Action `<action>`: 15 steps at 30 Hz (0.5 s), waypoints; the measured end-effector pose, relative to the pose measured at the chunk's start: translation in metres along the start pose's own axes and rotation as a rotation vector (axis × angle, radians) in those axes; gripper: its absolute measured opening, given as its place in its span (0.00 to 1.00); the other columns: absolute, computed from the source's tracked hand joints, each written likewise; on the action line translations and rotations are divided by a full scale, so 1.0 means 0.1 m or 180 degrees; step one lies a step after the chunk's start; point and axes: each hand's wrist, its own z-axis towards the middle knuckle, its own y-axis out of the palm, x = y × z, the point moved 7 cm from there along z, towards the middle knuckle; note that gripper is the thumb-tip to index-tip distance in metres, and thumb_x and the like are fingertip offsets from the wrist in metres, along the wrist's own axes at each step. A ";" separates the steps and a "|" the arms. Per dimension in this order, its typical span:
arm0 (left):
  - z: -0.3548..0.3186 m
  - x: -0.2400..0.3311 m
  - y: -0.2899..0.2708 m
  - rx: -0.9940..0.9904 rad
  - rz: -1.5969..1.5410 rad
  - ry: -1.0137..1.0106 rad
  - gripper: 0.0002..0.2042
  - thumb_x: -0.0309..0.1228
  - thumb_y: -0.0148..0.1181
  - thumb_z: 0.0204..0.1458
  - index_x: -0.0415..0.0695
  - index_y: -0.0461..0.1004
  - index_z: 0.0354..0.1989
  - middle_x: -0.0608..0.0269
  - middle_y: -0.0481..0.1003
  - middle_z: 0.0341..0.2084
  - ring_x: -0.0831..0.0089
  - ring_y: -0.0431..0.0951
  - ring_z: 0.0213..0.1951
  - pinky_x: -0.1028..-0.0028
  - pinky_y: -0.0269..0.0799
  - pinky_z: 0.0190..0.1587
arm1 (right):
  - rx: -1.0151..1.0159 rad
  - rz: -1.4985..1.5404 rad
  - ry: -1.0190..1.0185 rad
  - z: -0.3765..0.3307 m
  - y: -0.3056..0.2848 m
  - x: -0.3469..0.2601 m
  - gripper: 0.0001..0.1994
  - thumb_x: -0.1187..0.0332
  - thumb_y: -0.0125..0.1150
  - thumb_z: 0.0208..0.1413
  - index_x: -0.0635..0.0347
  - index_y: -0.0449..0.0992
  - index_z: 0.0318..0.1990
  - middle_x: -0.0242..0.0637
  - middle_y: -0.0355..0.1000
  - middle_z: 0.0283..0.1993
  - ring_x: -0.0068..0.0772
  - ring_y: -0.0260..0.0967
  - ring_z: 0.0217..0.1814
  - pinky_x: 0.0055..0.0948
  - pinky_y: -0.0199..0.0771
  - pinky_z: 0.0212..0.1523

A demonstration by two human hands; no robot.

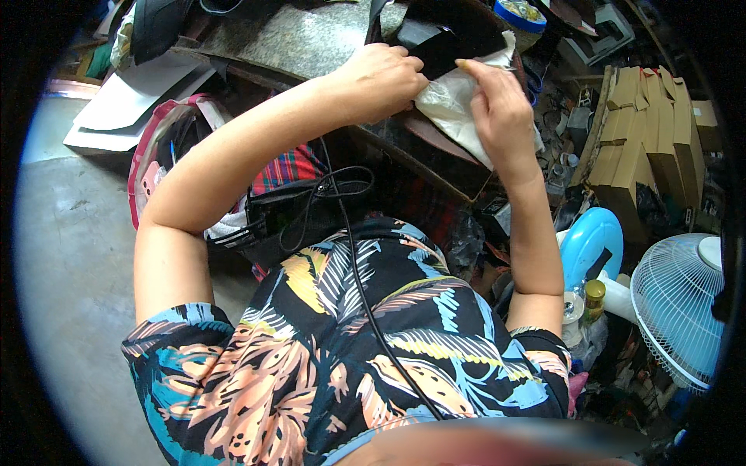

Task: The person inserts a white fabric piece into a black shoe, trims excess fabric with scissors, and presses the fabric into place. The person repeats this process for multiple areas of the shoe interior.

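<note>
A crumpled white cloth-like sheet (451,105) spans the space between my hands over the front of the bench. My right hand (503,116) pinches it near its right side, with thumb and fingers bent over it. At its left edge is my left hand (381,84), closed with curled fingers; what lies inside that grip is hidden. Just beyond both hands is a black flat piece (439,48), partly under the white sheet. A brown flap (439,140) hangs below the sheet at the bench's front.
The bench has a speckled stone top (299,39). A blue-rimmed tub (521,15) stands far right. Cardboard pieces (641,147), a blue round plastic thing (590,245) and a white fan (676,303) crowd the right. A pink-edged bag (141,182) and white sheets (128,109) are left.
</note>
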 end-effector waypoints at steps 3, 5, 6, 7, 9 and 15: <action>-0.08 0.07 -0.09 0.0516 -0.0357 0.0470 0.07 0.27 0.65 0.43 0.47 0.77 0.32 0.64 0.76 0.33 0.64 0.77 0.42 0.65 0.75 0.43 | -0.0252 0.0191 0.0593 -0.12 0.18 0.40 0.16 0.80 0.56 0.50 0.60 0.78 0.47 0.43 0.77 0.47 0.45 0.74 0.51 0.40 0.73 0.55; -0.11 0.09 -0.11 0.0638 -0.0482 0.0678 0.06 0.27 0.65 0.43 0.47 0.75 0.31 0.65 0.75 0.32 0.64 0.77 0.41 0.65 0.75 0.42 | -0.0279 0.0084 0.0492 -0.21 0.25 0.50 0.15 0.79 0.57 0.51 0.60 0.78 0.47 0.43 0.77 0.47 0.45 0.74 0.52 0.39 0.73 0.56; -0.14 0.10 -0.13 0.0723 -0.0530 0.0809 0.06 0.27 0.65 0.43 0.47 0.75 0.30 0.65 0.75 0.32 0.64 0.76 0.40 0.65 0.75 0.42 | -0.0277 -0.0041 0.0364 -0.24 0.28 0.52 0.15 0.79 0.57 0.51 0.60 0.78 0.47 0.43 0.77 0.48 0.45 0.74 0.53 0.39 0.72 0.57; -0.16 0.08 -0.13 0.0678 -0.0570 0.0808 0.07 0.27 0.64 0.43 0.47 0.74 0.30 0.65 0.74 0.31 0.64 0.76 0.40 0.65 0.75 0.41 | -0.0254 -0.0148 0.0217 -0.27 0.29 0.50 0.14 0.78 0.57 0.51 0.60 0.78 0.46 0.43 0.77 0.48 0.45 0.74 0.53 0.38 0.72 0.57; -0.19 0.07 -0.14 0.0704 -0.0655 0.0882 0.07 0.26 0.64 0.43 0.46 0.73 0.30 0.65 0.73 0.31 0.64 0.76 0.39 0.66 0.75 0.40 | -0.0318 -0.0166 0.0229 -0.29 0.31 0.51 0.14 0.76 0.58 0.54 0.60 0.78 0.49 0.44 0.77 0.50 0.45 0.74 0.54 0.38 0.72 0.57; -0.26 0.09 -0.01 0.0595 -0.0734 0.0364 0.12 0.27 0.66 0.43 0.44 0.71 0.36 0.55 0.73 0.40 0.57 0.77 0.41 0.61 0.76 0.43 | -0.0546 -0.0013 0.0293 -0.18 0.17 0.29 0.17 0.65 0.62 0.58 0.62 0.77 0.52 0.47 0.76 0.51 0.47 0.73 0.55 0.39 0.71 0.57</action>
